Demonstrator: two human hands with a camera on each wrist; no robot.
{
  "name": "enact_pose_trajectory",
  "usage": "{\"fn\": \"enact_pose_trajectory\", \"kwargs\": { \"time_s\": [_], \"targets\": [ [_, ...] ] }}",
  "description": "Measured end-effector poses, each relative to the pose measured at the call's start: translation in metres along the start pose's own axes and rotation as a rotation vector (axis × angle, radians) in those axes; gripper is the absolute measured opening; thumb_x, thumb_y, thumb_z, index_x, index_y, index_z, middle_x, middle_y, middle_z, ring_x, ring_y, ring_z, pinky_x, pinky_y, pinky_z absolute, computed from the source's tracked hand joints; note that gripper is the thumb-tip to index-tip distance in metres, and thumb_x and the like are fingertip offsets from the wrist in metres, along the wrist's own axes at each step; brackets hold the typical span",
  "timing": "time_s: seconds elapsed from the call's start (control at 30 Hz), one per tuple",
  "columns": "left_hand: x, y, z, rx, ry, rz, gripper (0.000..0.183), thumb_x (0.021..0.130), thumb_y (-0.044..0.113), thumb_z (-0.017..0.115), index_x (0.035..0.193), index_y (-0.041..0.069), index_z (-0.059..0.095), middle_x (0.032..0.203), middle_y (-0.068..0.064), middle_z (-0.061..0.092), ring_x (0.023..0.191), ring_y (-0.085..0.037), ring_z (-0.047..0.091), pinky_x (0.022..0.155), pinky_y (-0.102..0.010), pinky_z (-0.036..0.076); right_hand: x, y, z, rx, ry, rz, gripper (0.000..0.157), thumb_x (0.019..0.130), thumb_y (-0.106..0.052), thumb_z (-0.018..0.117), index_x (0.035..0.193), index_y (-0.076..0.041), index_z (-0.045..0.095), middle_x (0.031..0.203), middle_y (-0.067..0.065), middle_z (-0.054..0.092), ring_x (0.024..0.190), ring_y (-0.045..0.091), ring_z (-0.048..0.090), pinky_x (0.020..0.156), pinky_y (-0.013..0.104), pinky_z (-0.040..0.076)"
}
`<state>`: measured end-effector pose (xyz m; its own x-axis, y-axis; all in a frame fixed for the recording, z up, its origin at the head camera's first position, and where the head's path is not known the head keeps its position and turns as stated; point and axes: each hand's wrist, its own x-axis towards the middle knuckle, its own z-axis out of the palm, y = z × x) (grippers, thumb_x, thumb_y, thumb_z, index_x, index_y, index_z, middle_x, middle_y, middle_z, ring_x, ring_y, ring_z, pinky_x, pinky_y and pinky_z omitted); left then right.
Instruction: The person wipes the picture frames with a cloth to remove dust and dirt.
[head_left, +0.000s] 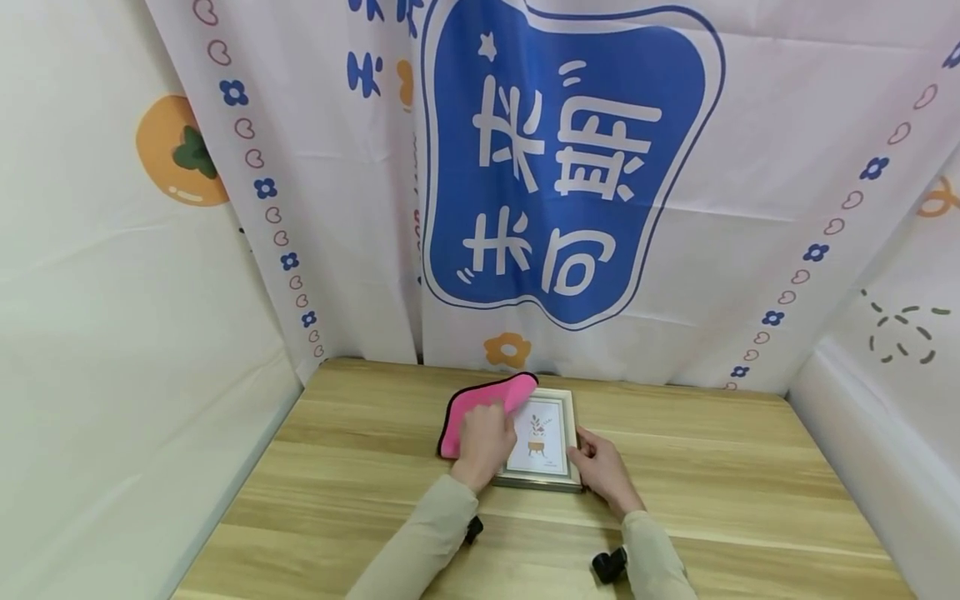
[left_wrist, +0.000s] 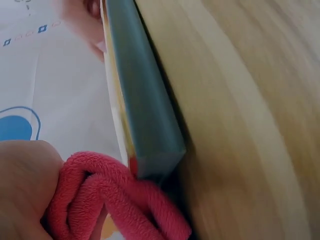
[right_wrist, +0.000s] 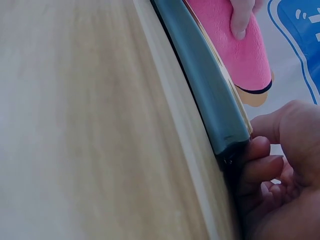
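Observation:
A picture frame [head_left: 567,433] with a pale border and a potted-plant print lies face up on the table. My left hand [head_left: 486,437] holds a pink cloth [head_left: 471,398] with a dark edge over the frame's left side. In the left wrist view the cloth [left_wrist: 135,200] is bunched beside my left hand [left_wrist: 25,185], against the frame's corner. At the frame's right edge, my right hand [head_left: 606,471] grips with the thumb on top and curled fingers at the side. The right wrist view shows this right hand [right_wrist: 285,165] at the corner of the frame [right_wrist: 205,80].
The wood-grain table [head_left: 712,475] stretches out on both sides of the frame. A white printed curtain [head_left: 360,250] hangs behind the table's far edge. White fabric walls [head_left: 135,333] stand at left and right. Black wrist devices [head_left: 609,567] sit by both sleeves.

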<state>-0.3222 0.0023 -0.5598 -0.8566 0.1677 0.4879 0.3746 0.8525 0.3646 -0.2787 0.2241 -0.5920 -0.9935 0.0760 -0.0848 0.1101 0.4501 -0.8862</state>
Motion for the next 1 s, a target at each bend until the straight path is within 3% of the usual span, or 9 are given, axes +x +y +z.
{"fn": "enact_pose_trajectory", "kwargs": {
  "time_s": [0.23,0.37,0.47,0.63,0.8,1.0],
  "targets": [
    [-0.008,0.009,0.009,0.276,0.081,0.107,0.033,0.077,0.008,0.081,0.058,0.014,0.054,0.051,0.001,0.054,0.042,-0.015,0.055,0.036,-0.027,0.04,0.004,-0.002,0.007,-0.008,-0.025,-0.036,0.061,0.104,-0.019,0.067,0.158,0.001,0.047,0.082,0.002,0.054,0.063,0.012,0.043,0.055,0.025,0.037],
    [-0.01,0.027,0.02,0.374,0.048,0.141,0.042,0.076,0.036,0.093,0.058,0.017,0.061,0.054,0.003,0.06,0.045,-0.014,0.06,0.037,-0.026,0.042,0.0,0.001,-0.001,-0.024,0.0,-0.028,0.061,0.103,-0.018,0.066,0.158,0.001,0.047,0.082,0.003,0.055,0.063,0.011,0.045,0.055,0.025,0.037],
    [-0.011,0.04,0.027,0.413,0.003,0.132,0.05,0.073,0.052,0.094,0.058,0.02,0.058,0.054,0.005,0.059,0.044,-0.011,0.058,0.035,-0.024,0.039,-0.004,0.005,-0.007,-0.038,0.011,-0.003,0.061,0.104,-0.018,0.066,0.158,0.0,0.046,0.083,0.002,0.054,0.064,0.011,0.045,0.056,0.025,0.037],
    [-0.013,0.051,0.033,0.449,0.008,0.084,0.046,0.076,0.04,0.09,0.056,0.021,0.053,0.052,0.006,0.056,0.041,-0.01,0.055,0.031,-0.024,0.035,-0.005,0.009,-0.01,-0.041,-0.015,0.008,0.063,0.106,-0.022,0.065,0.161,-0.001,0.043,0.085,0.002,0.054,0.065,0.011,0.043,0.056,0.025,0.037],
    [-0.015,0.055,0.032,0.451,0.05,0.101,0.031,0.08,0.03,0.086,0.061,0.019,0.063,0.056,0.005,0.062,0.045,-0.012,0.062,0.033,-0.025,0.04,-0.003,0.006,-0.007,-0.059,0.004,-0.024,0.062,0.104,-0.019,0.065,0.159,0.001,0.045,0.084,0.002,0.054,0.065,0.011,0.045,0.059,0.025,0.039],
    [-0.017,0.051,0.029,0.407,0.009,0.059,0.028,0.082,0.025,0.085,0.065,0.016,0.064,0.056,0.003,0.061,0.045,-0.013,0.061,0.033,-0.024,0.04,0.0,0.003,0.002,-0.063,-0.02,-0.03,0.062,0.104,-0.018,0.065,0.159,0.002,0.044,0.084,0.002,0.055,0.065,0.01,0.047,0.059,0.025,0.04]
  ]
}}
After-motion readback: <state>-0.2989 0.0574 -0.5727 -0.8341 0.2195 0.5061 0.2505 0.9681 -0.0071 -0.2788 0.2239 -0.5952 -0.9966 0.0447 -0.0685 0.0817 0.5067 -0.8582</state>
